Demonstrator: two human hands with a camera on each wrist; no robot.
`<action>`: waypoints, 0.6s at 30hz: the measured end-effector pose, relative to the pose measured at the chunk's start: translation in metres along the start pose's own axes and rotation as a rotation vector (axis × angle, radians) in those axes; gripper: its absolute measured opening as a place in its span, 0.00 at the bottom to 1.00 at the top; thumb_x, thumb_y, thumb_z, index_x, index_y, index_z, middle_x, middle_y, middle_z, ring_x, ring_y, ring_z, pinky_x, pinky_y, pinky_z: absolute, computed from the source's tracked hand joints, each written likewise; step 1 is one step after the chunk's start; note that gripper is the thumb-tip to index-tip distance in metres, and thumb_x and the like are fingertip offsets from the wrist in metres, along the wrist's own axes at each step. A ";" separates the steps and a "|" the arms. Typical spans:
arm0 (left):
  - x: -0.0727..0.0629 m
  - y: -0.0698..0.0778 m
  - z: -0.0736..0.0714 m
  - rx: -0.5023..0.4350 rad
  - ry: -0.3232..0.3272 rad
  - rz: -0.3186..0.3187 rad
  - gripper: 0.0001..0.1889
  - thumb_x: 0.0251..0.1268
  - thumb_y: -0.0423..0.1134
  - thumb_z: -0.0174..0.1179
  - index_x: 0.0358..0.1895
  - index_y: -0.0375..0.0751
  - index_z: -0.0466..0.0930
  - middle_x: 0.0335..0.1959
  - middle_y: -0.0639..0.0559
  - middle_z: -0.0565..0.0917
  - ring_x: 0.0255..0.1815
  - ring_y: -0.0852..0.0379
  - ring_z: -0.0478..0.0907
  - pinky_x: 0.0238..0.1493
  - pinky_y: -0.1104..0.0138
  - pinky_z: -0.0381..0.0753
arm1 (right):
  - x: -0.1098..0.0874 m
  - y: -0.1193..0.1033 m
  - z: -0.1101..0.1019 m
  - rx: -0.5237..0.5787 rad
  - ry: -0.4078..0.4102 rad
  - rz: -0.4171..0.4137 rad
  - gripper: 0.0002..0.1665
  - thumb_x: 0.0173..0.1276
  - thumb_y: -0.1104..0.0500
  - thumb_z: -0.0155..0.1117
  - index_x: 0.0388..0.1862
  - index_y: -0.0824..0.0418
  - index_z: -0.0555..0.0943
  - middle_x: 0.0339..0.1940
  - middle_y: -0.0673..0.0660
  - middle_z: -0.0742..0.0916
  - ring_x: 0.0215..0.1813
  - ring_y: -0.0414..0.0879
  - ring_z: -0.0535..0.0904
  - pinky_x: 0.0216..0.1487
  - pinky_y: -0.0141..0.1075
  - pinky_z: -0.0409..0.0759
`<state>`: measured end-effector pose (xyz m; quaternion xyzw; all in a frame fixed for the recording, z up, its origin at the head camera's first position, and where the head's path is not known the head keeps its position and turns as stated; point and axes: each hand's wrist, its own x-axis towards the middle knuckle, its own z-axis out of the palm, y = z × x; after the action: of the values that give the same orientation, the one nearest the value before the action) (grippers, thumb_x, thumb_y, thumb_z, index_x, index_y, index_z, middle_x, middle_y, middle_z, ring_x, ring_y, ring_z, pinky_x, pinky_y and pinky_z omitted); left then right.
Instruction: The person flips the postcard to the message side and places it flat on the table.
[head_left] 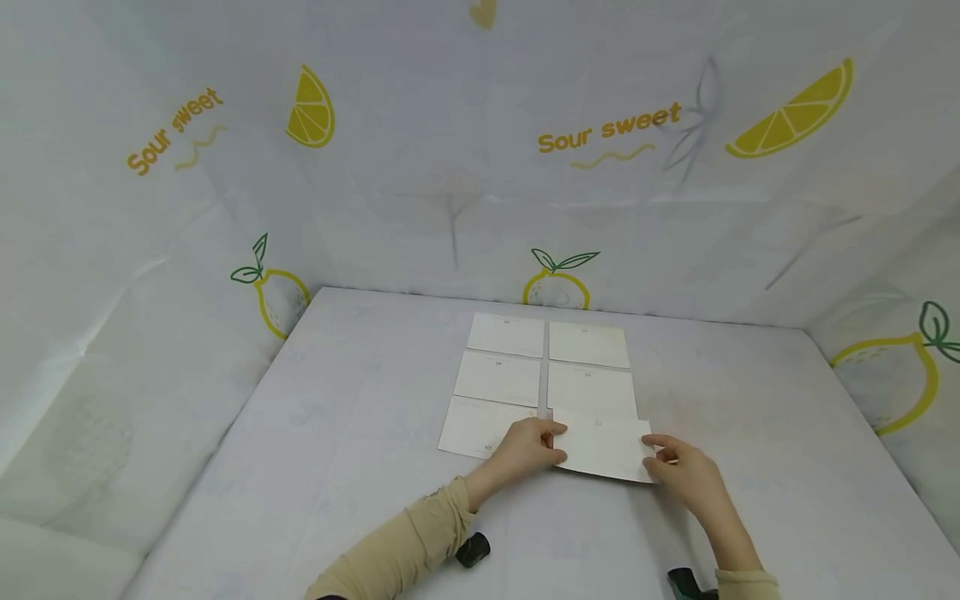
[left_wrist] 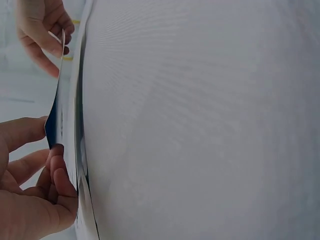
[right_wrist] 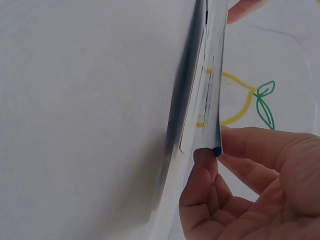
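A white paper card point(head_left: 603, 450) is held between both hands over the near end of the right-hand column of cards. My left hand point(head_left: 521, 450) pinches its left edge between thumb and fingers. At the opposite edge, my right hand point(head_left: 690, 475) pinches the card the same way. In the left wrist view the card point(left_wrist: 59, 107) is seen nearly edge-on, bent slightly, with dark blue on its other face. The right wrist view shows its corner between the thumb and fingertips point(right_wrist: 202, 157), raised over the table.
White cards lie in two columns on the white table point(head_left: 337, 467): a left-hand near card point(head_left: 472, 425), a left-hand middle card point(head_left: 497, 377) and a right-hand far card point(head_left: 588, 343) among them. Lemon-printed sheeting point(head_left: 420, 233) encloses the table. Black objects point(head_left: 474, 550) show by both forearms.
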<state>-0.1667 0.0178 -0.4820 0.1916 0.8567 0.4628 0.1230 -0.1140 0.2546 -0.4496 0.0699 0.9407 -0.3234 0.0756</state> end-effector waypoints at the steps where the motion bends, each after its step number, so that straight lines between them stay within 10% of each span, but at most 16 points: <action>1: 0.000 0.000 0.000 0.025 -0.010 0.007 0.21 0.48 0.32 0.64 0.51 0.35 0.81 0.19 0.58 0.73 0.20 0.70 0.63 0.24 0.78 0.64 | 0.000 -0.001 0.001 -0.013 -0.009 0.002 0.25 0.62 0.60 0.58 0.58 0.68 0.74 0.41 0.65 0.82 0.38 0.53 0.77 0.29 0.34 0.70; 18: 0.005 0.002 0.005 0.336 -0.029 0.062 0.20 0.49 0.33 0.63 0.50 0.35 0.81 0.17 0.56 0.74 0.21 0.67 0.62 0.24 0.78 0.61 | 0.008 -0.003 0.010 -0.101 -0.049 -0.005 0.25 0.59 0.63 0.58 0.55 0.73 0.73 0.28 0.57 0.77 0.27 0.46 0.69 0.25 0.34 0.66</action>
<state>-0.1688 0.0250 -0.4836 0.2426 0.9138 0.3139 0.0869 -0.1218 0.2469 -0.4575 0.0556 0.9538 -0.2773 0.1012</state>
